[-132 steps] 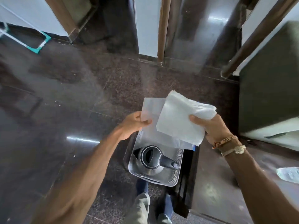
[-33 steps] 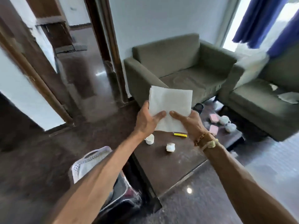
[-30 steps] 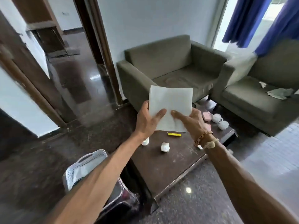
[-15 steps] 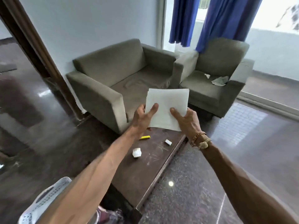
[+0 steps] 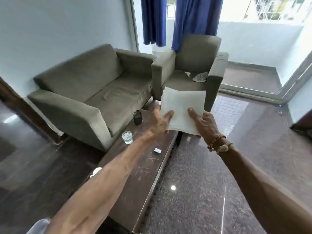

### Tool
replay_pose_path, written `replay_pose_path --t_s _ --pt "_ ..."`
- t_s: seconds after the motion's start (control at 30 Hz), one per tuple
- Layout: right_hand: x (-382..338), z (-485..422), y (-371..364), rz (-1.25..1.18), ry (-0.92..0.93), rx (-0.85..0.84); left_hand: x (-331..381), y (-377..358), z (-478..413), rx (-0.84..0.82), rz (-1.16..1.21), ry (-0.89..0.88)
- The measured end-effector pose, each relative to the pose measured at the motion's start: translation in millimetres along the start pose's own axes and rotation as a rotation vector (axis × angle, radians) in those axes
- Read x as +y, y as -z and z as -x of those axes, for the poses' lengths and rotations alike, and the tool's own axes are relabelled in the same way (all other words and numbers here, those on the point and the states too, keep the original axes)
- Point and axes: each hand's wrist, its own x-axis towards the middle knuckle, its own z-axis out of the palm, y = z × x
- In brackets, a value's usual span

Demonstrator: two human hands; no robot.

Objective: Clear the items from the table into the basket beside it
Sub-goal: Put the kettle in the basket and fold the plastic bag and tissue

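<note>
Both hands hold a folded white paper napkin point(image 5: 183, 105) upright above the far end of the dark wooden table point(image 5: 138, 179). My left hand point(image 5: 159, 121) pinches its lower left edge and my right hand point(image 5: 205, 123) pinches its lower right edge. On the table stand a glass of water point(image 5: 127, 137), a dark cup point(image 5: 137, 117), a small white box point(image 5: 157, 150) and a white cup point(image 5: 95, 171) partly hidden by my left forearm. A corner of the white basket point(image 5: 38, 227) shows at the bottom left.
A grey two-seat sofa point(image 5: 91, 92) stands left of the table and a grey armchair point(image 5: 194, 68) with a cloth on its seat behind it. Blue curtains point(image 5: 179, 19) hang at the window. Polished stone floor point(image 5: 211, 183) lies to the right.
The view has swung right from the basket toward the table and chairs. The napkin stays held between both hands. The basket has slid almost out of view at the bottom left.
</note>
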Motion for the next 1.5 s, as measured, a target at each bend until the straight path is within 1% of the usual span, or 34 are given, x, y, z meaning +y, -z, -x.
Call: replay_pose_path --t_s 0.07,0.17,0.23,0.3,0.43,0.5,0.57,0.67,0.77,0.8,0.93,1.0,1.07,1.13,1.23,1.3,1.37,1.43,1.5 --pt "6 -12 22 0.052 -0.004 0.039 3 -23 -12 0.016 -0.042 -0.035" --pt "9 -29 55 0.048 0.032 0.091 9 -55 -29 -0.053 0.022 -0.019" --pt "12 -40 78 0.032 0.035 0.108 14 -73 -44 -0.056 0.058 0.058" --pt "14 -49 97 0.007 0.033 0.125 16 -87 -59 -0.093 0.071 0.113" --pt "15 -66 123 -0.021 0.068 0.144 16 -120 -74 -0.204 0.0 0.057" --pt "18 -75 134 -0.051 0.077 0.168 15 -136 -79 -0.225 -0.002 0.011" --pt "21 -84 143 -0.025 0.076 0.186 12 -148 -87 -0.226 0.009 0.007" --pt "30 -96 157 -0.014 0.074 0.192 7 -162 -108 -0.206 0.107 0.078" --pt "41 -113 170 -0.008 0.065 0.173 3 -176 -133 -0.21 0.261 0.214" --pt "46 -120 173 -0.005 0.064 0.158 -1 -182 -142 -0.2 0.29 0.22" --pt "60 -158 183 0.079 0.047 0.104 -21 -206 -180 -0.148 0.224 0.08" --pt "65 -184 192 0.081 0.022 0.131 -29 -212 -202 -0.147 0.176 0.014" --pt "64 -215 198 0.051 0.013 0.149 -32 -216 -230 -0.124 0.067 -0.07" --pt "59 -244 196 0.153 0.041 0.147 -31 -218 -253 -0.096 -0.049 -0.138" --pt "55 -281 186 0.277 0.083 0.214 -27 -217 -287 -0.054 -0.098 -0.159" --pt "50 -303 180 0.256 0.103 0.245 -22 -212 -311 -0.056 -0.119 -0.153" --pt "45 -322 177 0.144 0.089 0.189 -17 -203 -332 -0.058 -0.107 -0.122" --pt "42 -339 174 0.026 0.053 0.014 -17 -192 -349 -0.049 -0.072 -0.086" --pt "43 -356 169 -0.059 0.007 -0.182 -19 -180 -364 -0.013 -0.125 -0.101"
